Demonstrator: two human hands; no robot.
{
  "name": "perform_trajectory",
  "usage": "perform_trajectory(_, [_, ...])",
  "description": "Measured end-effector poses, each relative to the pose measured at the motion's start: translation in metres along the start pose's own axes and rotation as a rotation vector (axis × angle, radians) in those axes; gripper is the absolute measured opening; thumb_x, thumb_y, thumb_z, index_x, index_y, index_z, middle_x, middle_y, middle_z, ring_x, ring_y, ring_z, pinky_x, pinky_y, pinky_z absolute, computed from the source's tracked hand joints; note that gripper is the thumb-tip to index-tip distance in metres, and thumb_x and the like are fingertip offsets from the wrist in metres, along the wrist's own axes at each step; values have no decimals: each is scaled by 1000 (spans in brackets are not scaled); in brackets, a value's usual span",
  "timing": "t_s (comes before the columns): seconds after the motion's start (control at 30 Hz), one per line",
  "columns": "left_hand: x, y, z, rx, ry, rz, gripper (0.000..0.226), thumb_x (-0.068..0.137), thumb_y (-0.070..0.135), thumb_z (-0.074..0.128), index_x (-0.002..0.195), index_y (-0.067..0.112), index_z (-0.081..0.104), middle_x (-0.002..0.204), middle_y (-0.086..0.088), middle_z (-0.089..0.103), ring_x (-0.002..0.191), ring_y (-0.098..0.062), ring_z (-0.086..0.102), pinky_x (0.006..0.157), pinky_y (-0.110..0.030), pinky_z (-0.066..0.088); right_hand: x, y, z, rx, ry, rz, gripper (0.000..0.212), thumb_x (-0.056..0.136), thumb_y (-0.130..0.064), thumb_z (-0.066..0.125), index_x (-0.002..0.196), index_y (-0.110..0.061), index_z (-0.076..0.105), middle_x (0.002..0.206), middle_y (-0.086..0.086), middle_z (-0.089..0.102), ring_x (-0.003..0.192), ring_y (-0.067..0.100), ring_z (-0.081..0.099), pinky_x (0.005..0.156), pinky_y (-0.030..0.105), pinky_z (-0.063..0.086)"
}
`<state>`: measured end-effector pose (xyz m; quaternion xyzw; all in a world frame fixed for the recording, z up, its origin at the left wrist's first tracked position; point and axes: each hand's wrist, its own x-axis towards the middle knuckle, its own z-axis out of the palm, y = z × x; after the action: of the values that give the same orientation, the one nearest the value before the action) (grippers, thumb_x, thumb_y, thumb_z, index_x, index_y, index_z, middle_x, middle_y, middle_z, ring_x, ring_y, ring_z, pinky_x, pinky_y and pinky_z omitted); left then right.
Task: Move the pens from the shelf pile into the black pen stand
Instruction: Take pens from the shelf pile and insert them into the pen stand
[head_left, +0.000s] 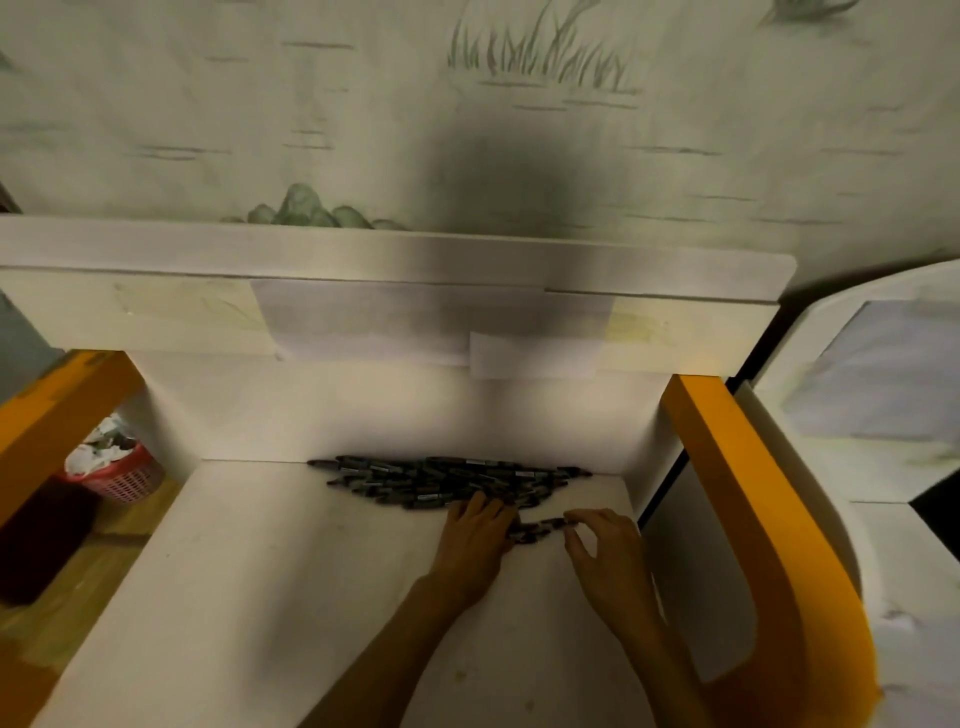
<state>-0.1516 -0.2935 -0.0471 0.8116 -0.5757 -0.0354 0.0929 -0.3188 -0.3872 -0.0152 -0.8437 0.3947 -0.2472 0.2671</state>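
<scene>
A pile of dark pens (436, 480) lies along the back of the white shelf (270, 571), against its rear wall. My left hand (475, 540) rests palm down on the near right edge of the pile, fingers over a few pens. My right hand (605, 551) is just to its right, its thumb and fingers pinching the end of a small bunch of pens (540, 527) that lies between both hands. No black pen stand is in view.
Orange side panels (727, 467) flank the shelf on the left and right. A red basket (122, 475) with crumpled paper stands on the floor at the left, beside a dark box (36, 540). Papers are taped to the rear wall.
</scene>
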Motion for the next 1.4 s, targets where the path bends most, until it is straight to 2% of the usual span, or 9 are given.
perform_trajectory(0.13, [-9, -4, -3, 23, -3, -43, 42, 104, 31, 43, 146, 28, 39, 145, 4, 45, 138, -22, 31, 111, -35, 19, 5, 0, 1, -5, -25, 1, 23, 91, -19, 66, 113, -20, 70, 114, -2, 66, 109, 17, 55, 90, 24, 41])
perform_trajectory(0.27, [-18, -15, -6, 31, 1, -106, 46, 104, 33, 42, 149, 30, 34, 148, 5, 42, 139, -20, 29, 111, -35, 19, 14, 8, -1, -7, -36, -5, 22, 92, -23, 64, 114, -22, 70, 116, -3, 65, 110, 16, 54, 90, 24, 39])
perform_trajectory(0.53, [-13, -21, -14, 75, -65, -210, 51, 101, 41, 45, 147, 21, 39, 146, -6, 40, 136, -30, 33, 108, -41, 26, 19, 15, -3, -38, -40, 4, 22, 92, -23, 64, 113, -23, 70, 116, -2, 64, 110, 18, 54, 90, 25, 41])
perform_trajectory(0.87, [-14, -31, -39, 182, -223, -67, 46, 95, 41, 56, 134, 17, 48, 138, -6, 49, 129, -26, 39, 109, -41, 30, 22, 10, -6, -30, -44, -9, 22, 93, -24, 63, 114, -22, 69, 116, -2, 64, 110, 17, 54, 91, 23, 36])
perform_trajectory(1.03, [-16, -24, -40, 113, -317, -25, 64, 85, 38, 61, 141, 16, 39, 140, -8, 40, 129, -29, 38, 106, -43, 34, 23, 8, -7, -30, -58, -10, 22, 93, -23, 62, 114, -22, 69, 117, -1, 63, 111, 18, 54, 91, 25, 39])
perform_trajectory(1.2, [-13, -10, -25, 72, -270, -82, 44, 96, 29, 45, 134, 6, 42, 142, -16, 39, 130, -33, 37, 103, -42, 34, 22, 4, -6, -41, -61, -26, 21, 94, -23, 62, 113, -21, 69, 115, -1, 64, 109, 18, 54, 88, 22, 36])
perform_trajectory(1.3, [-19, -10, -15, 4, -174, -161, 41, 100, 29, 41, 135, 8, 42, 142, -16, 42, 129, -31, 40, 103, -38, 36, 23, 0, -5, -52, -61, -39, 20, 94, -22, 62, 112, -19, 70, 114, 1, 65, 106, 20, 55, 86, 23, 37])
perform_trajectory(1.37, [-24, -11, -11, -132, -56, -229, 39, 100, 30, 45, 135, 12, 41, 132, -10, 53, 118, -28, 51, 94, -34, 41, 23, -2, -5, -51, -65, -44, 20, 94, -22, 62, 112, -20, 70, 114, 1, 65, 106, 20, 55, 85, 24, 37])
perform_trajectory(1.4, [-27, -10, -11, -227, 38, -263, 36, 99, 29, 49, 131, 13, 43, 121, -8, 60, 108, -27, 58, 84, -33, 44, 23, -3, -5, -54, -67, -48, 20, 94, -23, 61, 112, -20, 70, 114, 1, 65, 106, 20, 55, 85, 24, 37])
